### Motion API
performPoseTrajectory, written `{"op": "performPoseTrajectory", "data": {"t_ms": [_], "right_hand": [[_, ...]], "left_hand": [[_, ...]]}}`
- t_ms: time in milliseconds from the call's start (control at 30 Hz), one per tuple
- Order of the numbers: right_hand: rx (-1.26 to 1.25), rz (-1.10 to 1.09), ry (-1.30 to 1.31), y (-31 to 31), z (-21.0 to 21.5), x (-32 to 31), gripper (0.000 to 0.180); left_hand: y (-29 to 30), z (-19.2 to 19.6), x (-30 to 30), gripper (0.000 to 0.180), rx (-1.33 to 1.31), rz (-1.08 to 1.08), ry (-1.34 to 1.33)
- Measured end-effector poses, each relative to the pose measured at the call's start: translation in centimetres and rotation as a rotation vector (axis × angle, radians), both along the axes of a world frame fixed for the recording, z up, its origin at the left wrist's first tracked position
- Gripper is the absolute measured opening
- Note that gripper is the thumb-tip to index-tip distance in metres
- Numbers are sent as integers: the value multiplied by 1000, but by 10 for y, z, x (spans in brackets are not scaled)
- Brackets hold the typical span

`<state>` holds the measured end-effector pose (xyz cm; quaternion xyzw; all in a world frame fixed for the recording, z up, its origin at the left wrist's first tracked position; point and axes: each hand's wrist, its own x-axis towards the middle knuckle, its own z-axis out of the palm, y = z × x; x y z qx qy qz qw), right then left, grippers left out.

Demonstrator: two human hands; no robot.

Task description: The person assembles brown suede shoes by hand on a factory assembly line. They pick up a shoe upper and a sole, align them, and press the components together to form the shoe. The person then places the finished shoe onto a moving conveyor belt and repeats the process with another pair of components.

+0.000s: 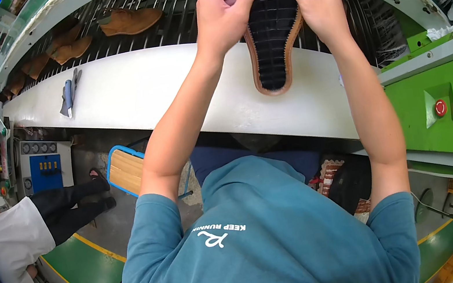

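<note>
Between my two hands is a shoe sole (270, 35), black and ribbed in the middle with a brown stitched-looking rim. It is held up over the far part of the white worktop, its narrower end pointing toward me. My left hand (223, 10) grips the sole's far left edge, thumb pressed on the black face. On the far right edge, my right hand (320, 1) pinches it the same way, thumb on top and fingers behind. The underside of the sole is hidden from me.
Beyond the white worktop (142, 86) runs a metal roller conveyor (180, 28) carrying several tan suede shoes (129, 21). A blue-handled knife (68, 99) lies at the worktop's left. On the right stands a green machine with a red stop button (440, 108). A person (23, 230) is at far left.
</note>
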<state>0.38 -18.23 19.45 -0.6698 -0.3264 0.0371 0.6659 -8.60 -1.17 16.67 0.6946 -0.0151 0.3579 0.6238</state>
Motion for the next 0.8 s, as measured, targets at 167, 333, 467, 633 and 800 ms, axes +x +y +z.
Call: {"op": "performPoseTrajectory", "data": {"t_ms": [167,333,467,633,800], "right_hand": [[-51,-276,-516,-15,-26,-54,39],[-41,-307,-658,-65,-69,-124,50],[-191,-237,-579,-93,-97,-173,63],[-237,-234,-382,-93,-94,-173,59],[220,-48,-284,-56,-53,-80,75]], "left_hand": [[-25,-18,-33,33,159,153,-109],[-52,-41,-112,37,463,73,-194],[-69,-78,-161,43,415,-53,-47],[-63,-76,-152,39,383,-95,5],[-13,-7,-80,22,422,213,-253]]}}
